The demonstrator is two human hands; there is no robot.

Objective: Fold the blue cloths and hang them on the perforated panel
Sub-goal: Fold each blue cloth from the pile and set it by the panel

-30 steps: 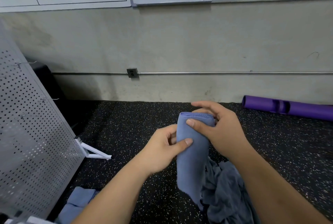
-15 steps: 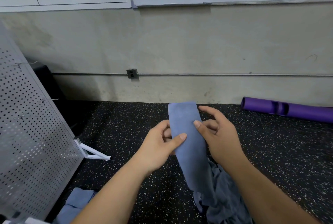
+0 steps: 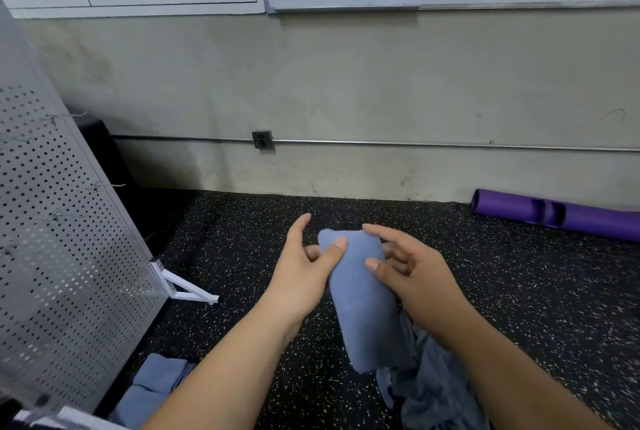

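Note:
A folded blue cloth point(image 3: 363, 298) hangs as a narrow strip in the air between my hands, above the floor. My left hand point(image 3: 304, 267) pinches its upper left edge with the thumb on the front, index finger raised. My right hand point(image 3: 408, 270) holds its upper right edge, thumb on the front and fingers behind. The perforated panel point(image 3: 62, 256) leans at the left, with thin wire hooks point(image 3: 104, 184) sticking out of it. A crumpled pile of blue cloths point(image 3: 436, 384) lies on the floor under my right forearm. Another folded blue cloth point(image 3: 156, 384) lies at the panel's foot.
The floor point(image 3: 242, 249) is black speckled rubber. The panel's white foot bracket point(image 3: 187, 287) juts out onto it. A purple roll point(image 3: 561, 215) lies along the concrete wall at the right. A pipe and a socket point(image 3: 262, 140) run along the wall.
The cloth's top edge stood straight up half a second ago; now it is folded over and lower, and both hands have shifted their hold near its top.

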